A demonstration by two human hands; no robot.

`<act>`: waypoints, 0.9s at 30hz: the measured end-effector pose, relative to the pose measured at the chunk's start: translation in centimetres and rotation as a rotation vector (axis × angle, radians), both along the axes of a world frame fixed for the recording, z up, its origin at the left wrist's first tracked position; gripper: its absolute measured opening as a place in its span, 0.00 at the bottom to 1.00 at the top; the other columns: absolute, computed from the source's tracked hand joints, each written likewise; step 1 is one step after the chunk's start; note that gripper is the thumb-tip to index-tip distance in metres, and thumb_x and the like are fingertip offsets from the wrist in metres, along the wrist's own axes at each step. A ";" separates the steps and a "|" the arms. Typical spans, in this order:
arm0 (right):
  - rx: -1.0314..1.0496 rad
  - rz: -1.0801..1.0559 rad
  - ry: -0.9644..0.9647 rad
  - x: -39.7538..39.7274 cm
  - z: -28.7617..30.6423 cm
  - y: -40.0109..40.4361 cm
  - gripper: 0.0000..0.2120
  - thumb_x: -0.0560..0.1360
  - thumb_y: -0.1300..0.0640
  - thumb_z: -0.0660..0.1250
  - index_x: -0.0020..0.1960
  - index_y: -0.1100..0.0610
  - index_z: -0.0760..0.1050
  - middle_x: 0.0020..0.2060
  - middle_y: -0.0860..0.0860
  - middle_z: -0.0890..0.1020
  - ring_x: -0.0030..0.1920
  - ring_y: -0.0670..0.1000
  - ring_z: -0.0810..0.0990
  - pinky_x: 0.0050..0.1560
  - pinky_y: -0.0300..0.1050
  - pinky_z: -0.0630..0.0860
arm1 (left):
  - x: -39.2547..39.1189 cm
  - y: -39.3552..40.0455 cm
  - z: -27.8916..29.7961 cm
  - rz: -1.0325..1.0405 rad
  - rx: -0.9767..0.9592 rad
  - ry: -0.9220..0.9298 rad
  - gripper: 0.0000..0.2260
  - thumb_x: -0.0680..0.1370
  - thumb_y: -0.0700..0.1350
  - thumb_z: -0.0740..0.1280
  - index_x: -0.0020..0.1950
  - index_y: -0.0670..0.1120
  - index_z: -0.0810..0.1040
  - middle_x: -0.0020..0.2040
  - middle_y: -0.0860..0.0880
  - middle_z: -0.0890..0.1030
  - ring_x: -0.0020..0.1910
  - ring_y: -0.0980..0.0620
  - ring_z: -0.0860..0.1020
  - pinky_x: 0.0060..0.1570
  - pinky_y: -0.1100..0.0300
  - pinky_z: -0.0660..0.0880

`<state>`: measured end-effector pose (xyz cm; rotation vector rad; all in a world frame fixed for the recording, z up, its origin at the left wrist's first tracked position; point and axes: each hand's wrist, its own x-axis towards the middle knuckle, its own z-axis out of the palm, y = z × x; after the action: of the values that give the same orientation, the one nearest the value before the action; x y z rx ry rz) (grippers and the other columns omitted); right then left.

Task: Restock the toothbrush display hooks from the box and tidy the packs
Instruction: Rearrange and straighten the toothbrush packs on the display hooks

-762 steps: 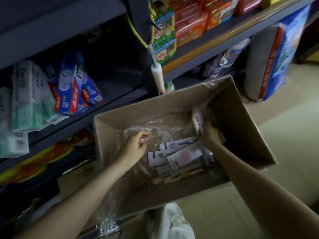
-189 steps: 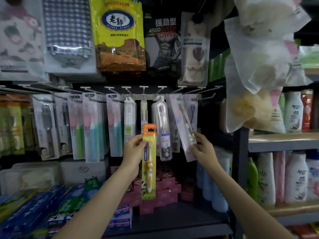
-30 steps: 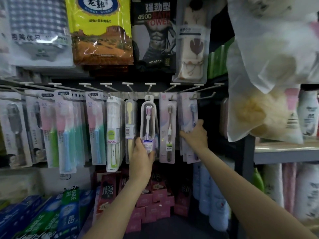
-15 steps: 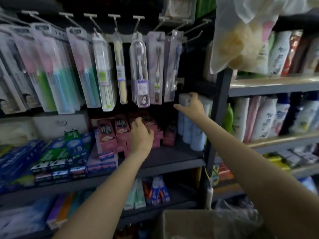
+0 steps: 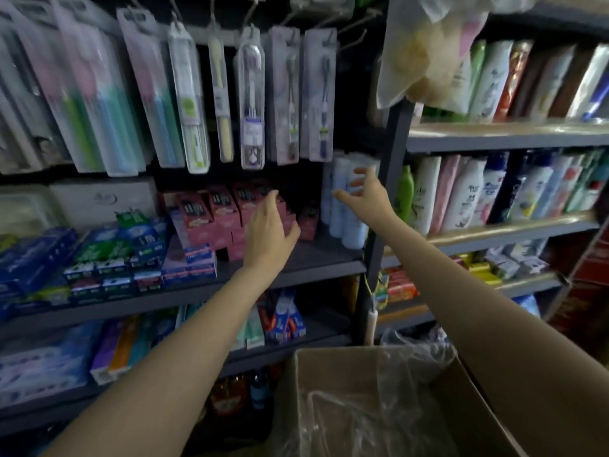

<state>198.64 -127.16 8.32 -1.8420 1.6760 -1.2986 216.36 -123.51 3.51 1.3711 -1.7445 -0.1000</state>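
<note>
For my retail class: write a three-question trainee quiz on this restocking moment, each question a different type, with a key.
1. True or false: the left hand holds a toothbrush pack.
2. The cardboard box sits: A) on the top shelf, B) low in front of the person, C) on a hook.
3. Fill in: the toothbrush packs hang from ____ above the pink cartons.

Key: 1 false, it is empty, like the right hand; 2 B; 3 hooks.

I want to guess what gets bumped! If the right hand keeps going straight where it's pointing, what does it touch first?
Probably the pale blue bottles; the right hand reaches toward them, though depth is unclear.
</note>
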 end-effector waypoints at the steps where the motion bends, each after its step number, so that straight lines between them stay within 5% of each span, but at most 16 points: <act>1: -0.015 0.004 -0.010 0.3 0.8 -0.6 0.30 0.75 0.52 0.68 0.70 0.61 0.59 0.63 0.58 0.70 0.61 0.56 0.73 0.54 0.49 0.74 | 0.2 -0.6 1.3 0.011 -0.014 0.016 0.28 0.78 0.46 0.64 0.74 0.42 0.55 0.71 0.44 0.64 0.69 0.46 0.65 0.65 0.55 0.63; 10: -0.034 0.139 -0.108 1.4 5.0 -9.4 0.39 0.74 0.49 0.68 0.75 0.59 0.50 0.71 0.57 0.63 0.70 0.57 0.65 0.66 0.51 0.68 | -1.2 -7.2 6.7 0.073 -0.153 0.032 0.32 0.77 0.47 0.65 0.76 0.44 0.51 0.74 0.45 0.61 0.70 0.47 0.64 0.65 0.56 0.64; 14: -0.015 0.160 -0.225 1.0 6.6 -13.7 0.44 0.73 0.49 0.69 0.76 0.56 0.44 0.75 0.55 0.53 0.73 0.57 0.58 0.69 0.51 0.62 | -3.0 -10.8 7.8 0.300 -0.277 -0.043 0.30 0.77 0.47 0.66 0.75 0.43 0.56 0.72 0.41 0.63 0.69 0.42 0.63 0.66 0.48 0.63; 20: -0.133 0.130 -0.343 3.2 6.6 -17.9 0.48 0.70 0.52 0.73 0.76 0.58 0.44 0.75 0.56 0.55 0.73 0.55 0.58 0.71 0.50 0.61 | -3.4 -14.6 10.1 0.539 -0.199 0.024 0.39 0.76 0.55 0.66 0.77 0.48 0.44 0.76 0.38 0.45 0.74 0.38 0.50 0.70 0.44 0.53; 24: -0.234 -0.039 -0.336 4.2 6.7 -19.5 0.41 0.71 0.54 0.72 0.74 0.58 0.51 0.70 0.56 0.65 0.68 0.57 0.68 0.65 0.56 0.70 | -2.8 -16.5 8.9 0.551 -0.313 0.000 0.40 0.75 0.42 0.69 0.77 0.51 0.45 0.76 0.37 0.47 0.73 0.38 0.55 0.67 0.43 0.61; 27: -0.221 -0.088 -0.299 5.1 6.7 -20.0 0.41 0.70 0.53 0.71 0.74 0.58 0.51 0.67 0.57 0.66 0.64 0.59 0.70 0.60 0.58 0.72 | -1.4 -16.7 7.3 0.478 -0.413 -0.077 0.41 0.72 0.30 0.69 0.74 0.55 0.50 0.74 0.35 0.55 0.67 0.35 0.65 0.55 0.45 0.73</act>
<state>203.73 -147.15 15.01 -1.5993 1.5187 -1.7599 214.96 -140.24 10.77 1.4451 -1.3524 0.5523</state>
